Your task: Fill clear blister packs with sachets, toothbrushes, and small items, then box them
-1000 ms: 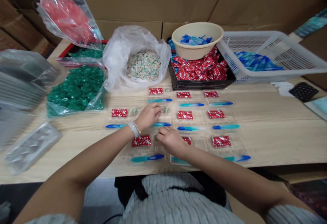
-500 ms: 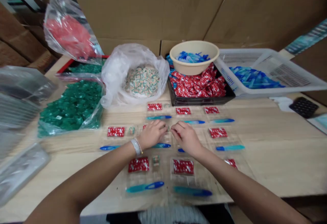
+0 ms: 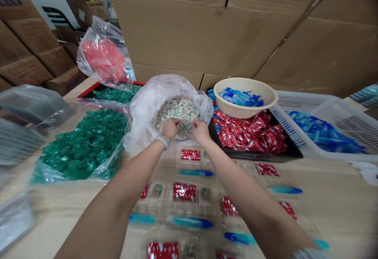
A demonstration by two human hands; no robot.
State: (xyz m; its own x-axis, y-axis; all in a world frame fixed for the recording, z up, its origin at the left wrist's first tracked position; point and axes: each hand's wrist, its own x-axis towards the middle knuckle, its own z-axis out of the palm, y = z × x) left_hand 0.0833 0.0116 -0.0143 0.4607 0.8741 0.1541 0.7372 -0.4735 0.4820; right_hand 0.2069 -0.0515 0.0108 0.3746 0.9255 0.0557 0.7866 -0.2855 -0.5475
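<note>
Both hands reach into a white plastic bag (image 3: 144,105) full of small white, green and orange wrapped packets (image 3: 177,111). My left hand (image 3: 170,128) curls its fingers over the packets at the near side of the pile. My right hand (image 3: 201,130) does the same just beside it. What each hand holds is hidden under the fingers. Below my forearms lie several clear trays (image 3: 189,196), each holding a red packet (image 3: 184,191) and a blue stick (image 3: 191,222).
A bag of green pieces (image 3: 85,145) lies at the left and a bag of red pieces (image 3: 103,58) behind it. A black tray of red packets (image 3: 251,137), a beige bowl (image 3: 245,107) and a white basket (image 3: 325,133) of blue sticks sit right. Cardboard boxes stand behind.
Both hands left the clear trays and moved forward into the white bag. The camera tilted up, so the trays now sit lower in view.
</note>
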